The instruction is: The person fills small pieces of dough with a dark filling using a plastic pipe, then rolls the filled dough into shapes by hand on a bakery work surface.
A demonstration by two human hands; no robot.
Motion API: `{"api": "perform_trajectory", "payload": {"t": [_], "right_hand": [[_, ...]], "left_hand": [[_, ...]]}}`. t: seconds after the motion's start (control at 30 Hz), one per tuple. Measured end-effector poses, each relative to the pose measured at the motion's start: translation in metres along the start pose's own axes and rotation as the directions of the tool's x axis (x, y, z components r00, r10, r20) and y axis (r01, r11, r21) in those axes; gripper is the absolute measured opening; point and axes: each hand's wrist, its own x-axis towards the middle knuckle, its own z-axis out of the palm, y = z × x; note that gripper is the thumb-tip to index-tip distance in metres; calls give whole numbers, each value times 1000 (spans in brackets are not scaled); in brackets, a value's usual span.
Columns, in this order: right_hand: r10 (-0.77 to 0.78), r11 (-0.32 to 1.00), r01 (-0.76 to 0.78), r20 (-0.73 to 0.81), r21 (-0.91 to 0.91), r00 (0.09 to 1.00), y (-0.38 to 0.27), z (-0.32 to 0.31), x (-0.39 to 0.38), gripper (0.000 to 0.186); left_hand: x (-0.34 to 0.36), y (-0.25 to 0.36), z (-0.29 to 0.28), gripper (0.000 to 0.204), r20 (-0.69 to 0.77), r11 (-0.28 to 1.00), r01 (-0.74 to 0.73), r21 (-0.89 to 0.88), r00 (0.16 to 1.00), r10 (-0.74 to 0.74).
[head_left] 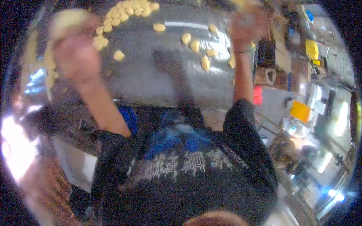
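Small pale yellow pieces of dough (pixel 118 55) lie scattered over a shiny dark metal worktop (pixel 143 81). Several more are gathered in a dense cluster (pixel 126 13) at the far side. My left hand (pixel 77 56) is raised over the left of the worktop, blurred by motion. A larger pale yellow lump of dough (pixel 69 20) appears at its fingers, seemingly in its grip. Over the far right edge is my right hand (pixel 249 30), also smeared, with a band on the wrist. Something yellowish shows just beyond its fingers, too blurred to make out.
A roll (pixel 266 76) and brown boxes stand just right of the worktop. Farther right are a yellow-orange object (pixel 300 111), a yellow container (pixel 312 49) and cluttered gear on the floor. A person's bare arm or leg may show at the lower left, blurred.
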Motion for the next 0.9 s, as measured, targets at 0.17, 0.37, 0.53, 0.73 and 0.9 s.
{"api": "perform_trajectory", "payload": {"t": [0.17,0.37,0.53,0.73,0.9], "right_hand": [[563,660,-673,373,335,737,-26,-54,-102,35],[321,492,-636,555,594,767,-41,-159,-51,26],[451,822,-155,-461,548,765,29,-196,12,27],[472,881,-271,747,-386,468,70,-92,-149,47],[344,865,-398,218,306,913,-3,-76,-127,25]], "left_hand": [[-6,210,-54,34,711,-30,715,-698,698,85],[-33,289,-80,54,663,-21,715,-699,658,357],[-26,263,-85,49,743,-47,768,-639,631,222],[-102,179,-63,38,820,136,811,-568,572,14],[-159,84,-63,34,878,325,897,-299,392,-274]]}}
